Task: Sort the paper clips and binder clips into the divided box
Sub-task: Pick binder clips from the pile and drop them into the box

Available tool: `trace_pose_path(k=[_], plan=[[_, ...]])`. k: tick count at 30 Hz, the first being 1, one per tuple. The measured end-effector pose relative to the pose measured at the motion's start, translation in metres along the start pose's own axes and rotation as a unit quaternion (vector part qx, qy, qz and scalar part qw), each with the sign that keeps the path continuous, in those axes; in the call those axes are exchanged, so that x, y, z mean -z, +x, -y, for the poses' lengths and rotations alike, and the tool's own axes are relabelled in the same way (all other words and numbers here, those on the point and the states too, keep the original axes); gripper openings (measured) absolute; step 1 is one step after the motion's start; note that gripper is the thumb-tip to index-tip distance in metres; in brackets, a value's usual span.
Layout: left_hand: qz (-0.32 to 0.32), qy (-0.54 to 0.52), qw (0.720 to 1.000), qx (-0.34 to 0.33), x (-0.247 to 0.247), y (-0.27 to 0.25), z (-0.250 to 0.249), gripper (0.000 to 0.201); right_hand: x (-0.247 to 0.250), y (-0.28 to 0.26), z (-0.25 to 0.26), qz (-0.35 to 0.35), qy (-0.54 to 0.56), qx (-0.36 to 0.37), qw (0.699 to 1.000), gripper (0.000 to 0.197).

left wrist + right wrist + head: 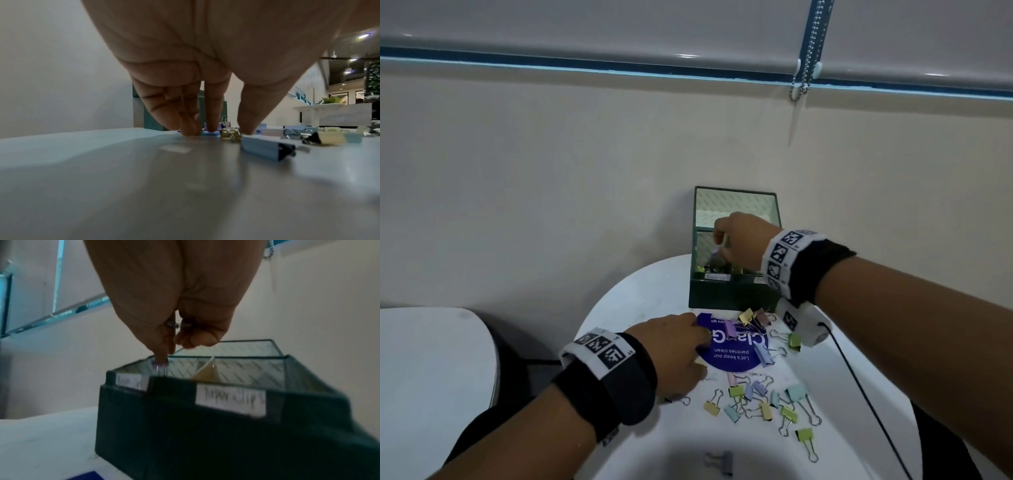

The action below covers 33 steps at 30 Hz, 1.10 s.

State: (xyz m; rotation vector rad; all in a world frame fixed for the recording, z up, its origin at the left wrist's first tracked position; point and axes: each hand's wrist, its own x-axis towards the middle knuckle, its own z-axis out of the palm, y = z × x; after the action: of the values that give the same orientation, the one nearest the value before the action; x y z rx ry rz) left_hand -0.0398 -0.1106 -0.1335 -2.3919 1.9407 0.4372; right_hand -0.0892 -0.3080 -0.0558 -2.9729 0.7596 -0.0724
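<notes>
The green divided box (732, 294) stands at the back of the round white table (640, 308), with paper labels on its front (230, 402). My right hand (720, 245) hovers over the box's left compartment and pinches a purple binder clip (159, 366) at its fingertips, just above the rim. My left hand (703, 337) reaches down to the table, fingers straight, tips touching the surface at the edge of a purple sticker (736, 359). A gold binder clip (230, 134) lies between its thumb and index finger. Several pastel binder clips (763, 401) lie scattered in front.
A blue binder clip (265, 149) lies right of my left thumb. A grey clip (722, 460) sits near the table's front edge. A black cable (859, 387) runs across the table's right side. A second white surface (431, 359) stands to the left; a wall is behind.
</notes>
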Motion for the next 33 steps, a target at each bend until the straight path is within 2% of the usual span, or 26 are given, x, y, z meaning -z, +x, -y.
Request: trace_pose_path(k=[2, 4, 7, 8, 9, 10, 11, 13, 14, 17, 21, 28, 33], plan=[[0.011, 0.011, 1.000, -0.006, 0.001, 0.001, 0.001, 0.041, -0.013, 0.001, 0.001, 0.016, -0.007, -0.005, 1.000, 0.039], [0.016, 0.009, 1.000, -0.006, 0.003, 0.000, 0.000, 0.034, -0.021, -0.008, -0.002, -0.008, -0.015, 0.004, 1.000, 0.051], [0.005, -0.001, 1.000, -0.012, 0.005, 0.001, 0.000, 0.021, -0.021, -0.039, -0.009, -0.110, -0.019, 0.070, 0.991, 0.036], [-0.002, -0.007, 1.000, -0.013, 0.005, 0.001, 0.000, 0.017, -0.020, -0.052, -0.011, -0.130, -0.015, 0.102, 0.986, 0.027], [-0.012, -0.014, 1.000, -0.013, 0.006, 0.001, 0.000, 0.014, -0.020, -0.064, -0.014, -0.123, -0.012, 0.130, 0.984, 0.018], [-0.025, -0.021, 0.999, -0.017, 0.007, 0.001, -0.001, 0.013, -0.020, -0.076, -0.016, -0.083, -0.013, 0.151, 0.985, 0.011], [-0.037, -0.026, 0.999, -0.024, 0.007, 0.000, -0.002, 0.013, -0.021, -0.088, -0.017, -0.014, -0.020, 0.157, 0.987, 0.008], [-0.052, -0.033, 0.997, -0.039, 0.009, -0.001, -0.007, 0.011, -0.027, -0.110, -0.017, 0.125, -0.041, 0.149, 0.980, 0.011], [-0.056, -0.037, 0.997, -0.046, 0.009, -0.002, -0.009, 0.012, -0.031, -0.120, -0.017, 0.169, -0.045, 0.144, 0.974, 0.015], [-0.061, -0.038, 0.994, -0.080, 0.007, 0.000, -0.013, 0.030, -0.045, -0.142, -0.015, 0.212, -0.030, 0.136, 0.967, 0.029], [-0.011, -0.004, 0.996, -0.094, 0.005, 0.008, -0.019, 0.034, -0.060, -0.148, -0.015, 0.200, -0.014, 0.123, 0.972, 0.028], [-0.014, 0.004, 0.996, -0.090, 0.000, 0.010, -0.035, 0.027, -0.059, -0.147, -0.020, 0.156, 0.038, 0.098, 0.982, 0.014], [-0.028, -0.011, 0.997, -0.074, -0.002, 0.011, -0.030, 0.012, -0.033, -0.120, -0.029, 0.067, 0.142, 0.050, 0.986, 0.021]])
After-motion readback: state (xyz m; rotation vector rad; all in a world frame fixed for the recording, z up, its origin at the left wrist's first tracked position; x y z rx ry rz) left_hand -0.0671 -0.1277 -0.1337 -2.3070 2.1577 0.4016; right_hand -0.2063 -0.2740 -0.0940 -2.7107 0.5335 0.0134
